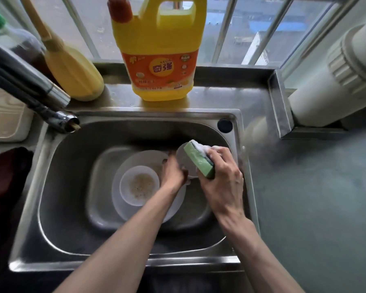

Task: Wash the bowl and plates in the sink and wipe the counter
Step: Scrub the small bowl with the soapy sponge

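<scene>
Your left hand [173, 172] gripped the small plate [183, 157] on edge. Your right hand [222, 178] squeezed the sponge [199, 160] against its right face.

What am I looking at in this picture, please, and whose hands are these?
There is no machine here. A person wears a wide-angle camera on the head, so this single picture looks down at their own two bare hands over a steel sink. The left hand holds a small round dish tilted up, though it is blurred. The right hand grips a green sponge with foam on it, right at that dish. In the sink lies a large white plate with a bowl on it, and the bowl has food residue inside. A yellow detergent jug stands on the ledge behind the sink, the tap reaches in from the left, and the grey counter is on the right.
</scene>
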The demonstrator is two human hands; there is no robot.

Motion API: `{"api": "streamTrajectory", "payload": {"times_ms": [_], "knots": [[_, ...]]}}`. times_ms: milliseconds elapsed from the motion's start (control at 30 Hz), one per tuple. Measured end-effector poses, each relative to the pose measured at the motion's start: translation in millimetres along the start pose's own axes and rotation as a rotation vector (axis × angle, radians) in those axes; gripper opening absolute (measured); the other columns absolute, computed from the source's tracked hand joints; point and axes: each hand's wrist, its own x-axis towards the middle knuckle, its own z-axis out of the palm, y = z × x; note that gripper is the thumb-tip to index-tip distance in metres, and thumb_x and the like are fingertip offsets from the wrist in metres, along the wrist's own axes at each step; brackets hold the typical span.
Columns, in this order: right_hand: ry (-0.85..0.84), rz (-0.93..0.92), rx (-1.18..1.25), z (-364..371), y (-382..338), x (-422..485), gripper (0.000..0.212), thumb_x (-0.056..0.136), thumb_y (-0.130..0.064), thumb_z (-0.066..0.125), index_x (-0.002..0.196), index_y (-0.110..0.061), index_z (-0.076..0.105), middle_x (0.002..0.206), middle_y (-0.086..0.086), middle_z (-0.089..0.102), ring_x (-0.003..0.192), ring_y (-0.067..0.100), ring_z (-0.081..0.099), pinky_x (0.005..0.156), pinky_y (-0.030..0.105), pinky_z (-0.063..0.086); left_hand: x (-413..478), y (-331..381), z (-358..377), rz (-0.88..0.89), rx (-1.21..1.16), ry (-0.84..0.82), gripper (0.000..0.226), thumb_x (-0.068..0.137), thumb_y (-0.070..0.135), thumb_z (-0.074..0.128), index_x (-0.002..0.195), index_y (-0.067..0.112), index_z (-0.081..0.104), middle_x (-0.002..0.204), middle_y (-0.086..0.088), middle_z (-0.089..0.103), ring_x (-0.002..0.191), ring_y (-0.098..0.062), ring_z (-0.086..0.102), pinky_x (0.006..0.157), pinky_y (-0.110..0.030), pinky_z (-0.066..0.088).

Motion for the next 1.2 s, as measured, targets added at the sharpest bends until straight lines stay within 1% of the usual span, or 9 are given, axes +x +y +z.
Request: {"api": "streamTrajectory", "payload": {"times_ms": [100, 200, 300, 433, 533, 667, 867, 1067, 1200], "knots": [[-0.007, 0.008, 0.032, 1.5, 2.9, -0.6, 0.039, 0.082, -0.02, 0.082, 0.119, -0.018, 0.07, 0.12, -0.003, 0.062, 0.099, 0.023, 0.068, 0.07, 0.038, 0.058, -6.6, -1.5, -1.4, 0.04, -0.066, 0.038, 0.036, 0.092, 0.016, 0.064, 0.128, 0.013, 0.06, 0.118, -0.011, 0.066, 0.094, -0.026, 0.066, 0.052, -0.013, 0.052], [-0.005, 0.012, 0.055, 7.4, 1.9, -1.4, 0.04, 0.079, -0.015, 0.085, 0.117, -0.015, 0.071, 0.118, 0.0, 0.064, 0.097, 0.023, 0.068, 0.071, 0.031, 0.054, -13.8, -10.0, -11.6, 0.064, -0.107, 0.006, 0.035, 0.086, 0.028, 0.07, 0.12, 0.021, 0.064, 0.112, -0.003, 0.072, 0.09, -0.026, 0.073, 0.069, -0.045, 0.065], [-0.016, 0.018, 0.072, 14.9, -3.1, -2.0, 0.043, 0.077, -0.013, 0.086, 0.116, -0.016, 0.07, 0.117, -0.001, 0.064, 0.097, 0.023, 0.068, 0.07, 0.03, 0.051, -25.7, -21.0, -42.5, 0.08, -0.079, 0.142, 0.021, 0.092, 0.022, 0.073, 0.111, 0.022, 0.066, 0.103, 0.004, 0.073, 0.09, -0.02, 0.072, 0.081, -0.037, 0.06], [-0.079, -0.001, 0.105, 26.2, -15.0, -5.7, 0.054, 0.073, -0.013, 0.09, 0.123, -0.016, 0.07, 0.12, 0.0, 0.064, 0.101, 0.022, 0.068, 0.079, 0.024, 0.05, -41.2, -61.1, -98.8, 0.094, 0.162, 0.415, 0.04, 0.087, 0.016, 0.08, 0.124, 0.014, 0.068, 0.118, -0.009, 0.069, 0.111, -0.03, 0.065, 0.09, -0.038, 0.052], [-0.125, -0.024, 0.117, 37.9, -27.8, -9.7, 0.06, 0.072, -0.013, 0.092, 0.128, -0.013, 0.068, 0.122, 0.003, 0.064, 0.104, 0.023, 0.068, 0.082, 0.025, 0.052, -48.1, -90.1, -113.9, -0.041, 0.265, 0.219, 0.053, 0.085, 0.019, 0.082, 0.134, 0.013, 0.061, 0.126, -0.012, 0.067, 0.119, -0.036, 0.063, 0.097, -0.047, 0.053], [-0.174, -0.044, 0.126, 50.8, -42.7, -17.6, 0.057, 0.076, -0.017, 0.09, 0.128, -0.015, 0.067, 0.124, 0.0, 0.062, 0.104, 0.021, 0.068, 0.083, 0.034, 0.061, -51.0, -106.9, -112.8, -0.15, 0.192, 0.193, 0.031, 0.087, 0.02, 0.08, 0.111, 0.023, 0.061, 0.099, -0.001, 0.07, 0.095, -0.024, 0.069, 0.079, -0.041, 0.059], [-0.196, -0.036, 0.143, 59.7, -49.3, -26.6, 0.047, 0.078, -0.019, 0.089, 0.12, -0.018, 0.068, 0.117, -0.005, 0.062, 0.096, 0.015, 0.066, 0.076, 0.031, 0.058, -39.3, -112.4, -107.4, -0.278, 0.062, 0.062, 0.029, 0.088, 0.015, 0.072, 0.102, 0.018, 0.047, 0.089, 0.001, 0.056, 0.082, -0.021, 0.061, 0.06, -0.032, 0.049], [-0.267, -0.123, 0.092, 71.7, -54.4, -37.3, 0.046, 0.076, -0.016, 0.089, 0.119, -0.02, 0.071, 0.122, -0.005, 0.065, 0.103, 0.019, 0.069, 0.077, 0.036, 0.06, -37.3, -110.8, -112.7, -0.331, -0.132, -0.032, 0.033, 0.087, 0.017, 0.075, 0.106, 0.016, 0.047, 0.1, -0.007, 0.065, 0.087, -0.027, 0.069, 0.077, -0.041, 0.061], [-0.276, -0.231, 0.016, 76.9, -62.0, -42.4, 0.05, 0.072, -0.013, 0.09, 0.118, -0.022, 0.073, 0.122, -0.004, 0.068, 0.105, 0.022, 0.068, 0.068, 0.036, 0.06, -43.5, -107.7, -118.6, -0.238, -0.384, -0.102, 0.043, 0.094, 0.004, 0.066, 0.127, 0.017, 0.043, 0.113, -0.004, 0.059, 0.088, -0.019, 0.066, 0.061, -0.038, 0.064]]}}
